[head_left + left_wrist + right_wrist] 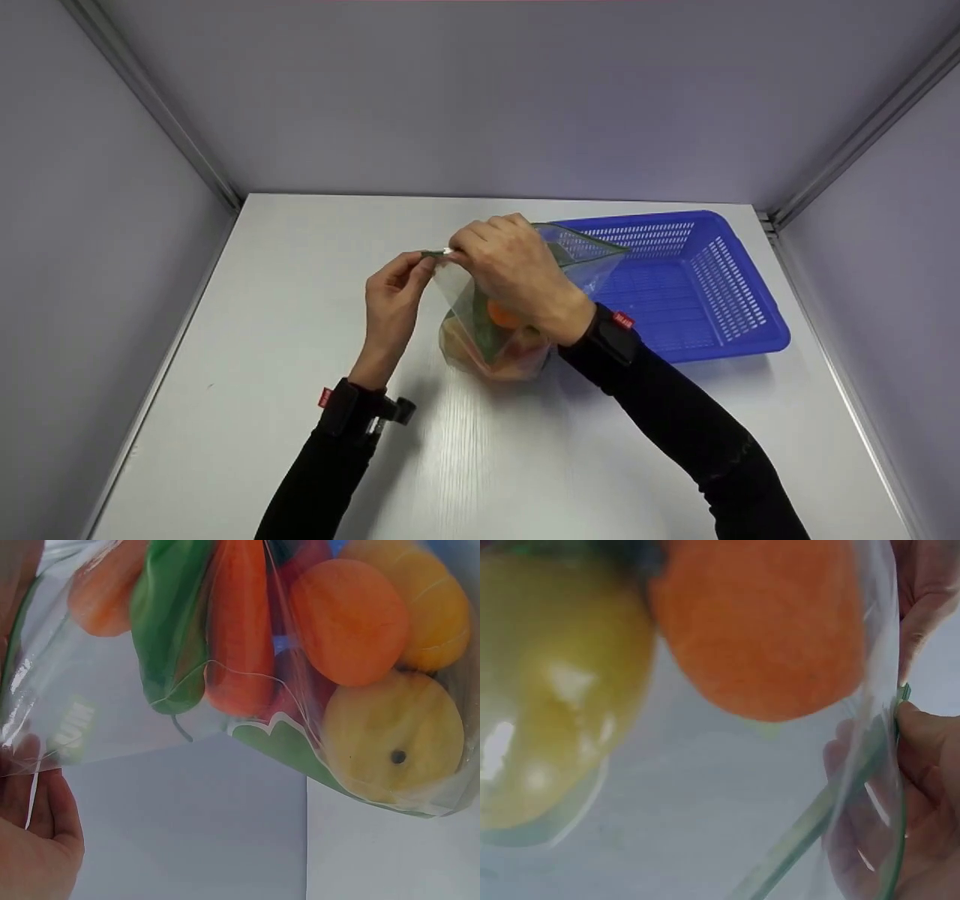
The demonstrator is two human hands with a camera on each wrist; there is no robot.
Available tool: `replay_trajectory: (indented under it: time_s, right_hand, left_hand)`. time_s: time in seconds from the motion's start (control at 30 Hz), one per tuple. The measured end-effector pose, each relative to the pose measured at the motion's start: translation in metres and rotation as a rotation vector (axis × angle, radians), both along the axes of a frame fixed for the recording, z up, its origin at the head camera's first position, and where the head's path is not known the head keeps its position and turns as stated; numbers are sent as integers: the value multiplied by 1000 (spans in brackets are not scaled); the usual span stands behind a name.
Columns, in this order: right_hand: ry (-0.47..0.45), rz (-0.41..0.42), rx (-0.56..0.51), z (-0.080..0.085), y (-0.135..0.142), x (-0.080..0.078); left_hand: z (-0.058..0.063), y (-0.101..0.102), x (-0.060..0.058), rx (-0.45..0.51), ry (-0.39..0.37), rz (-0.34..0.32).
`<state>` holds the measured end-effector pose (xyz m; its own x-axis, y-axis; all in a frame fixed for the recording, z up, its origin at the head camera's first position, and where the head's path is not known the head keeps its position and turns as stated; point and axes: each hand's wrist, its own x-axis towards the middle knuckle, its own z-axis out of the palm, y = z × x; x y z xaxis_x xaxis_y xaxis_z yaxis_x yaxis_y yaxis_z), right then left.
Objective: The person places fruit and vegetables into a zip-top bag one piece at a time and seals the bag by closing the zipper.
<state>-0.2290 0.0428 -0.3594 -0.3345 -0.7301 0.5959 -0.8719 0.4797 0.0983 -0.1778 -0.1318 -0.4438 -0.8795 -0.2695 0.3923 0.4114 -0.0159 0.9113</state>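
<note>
A clear zip bag (491,356) with green printing stands on the white table, filled with produce. My left hand (390,304) pinches the left end of its green-edged zip strip. Close beside it, my right hand (517,266) pinches the strip at a small white slider (448,250). The right part of the bag's mouth gapes. Through the plastic in the left wrist view show a long green pepper (171,630), a carrot (241,630), a round orange fruit (350,622) and a pale yellow fruit (394,739). A glossy yellow item (547,690) fills the right wrist view's left side.
A blue perforated plastic basket (645,292) sits right of the bag, partly behind it. Grey panels (480,97) close off the table's back and both sides. The white table (262,337) extends to the left and front.
</note>
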Motion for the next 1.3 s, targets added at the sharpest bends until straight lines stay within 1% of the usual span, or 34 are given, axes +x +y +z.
replay_trajectory:
  time_s: [0.4,0.67,0.93,1.17,1.3]
  right_hand:
    - [-73,35,-38,-5,10,-2]
    - [-77,54,-34,-4,16,-4]
    - [-96,65,-78,-8,25,-7]
    - [-159,61,-104,-10,35,-7]
    - [-188,63,-111,-11,39,-7]
  left_hand:
    - [-3,-2,2,1,-10,6]
    - [-2,-2,2,11,-13,15]
    - [-3,-2,1,19,-27,11]
    - [-6,-3,2,25,-42,11]
    - [-8,-4,3,33,-50,22]
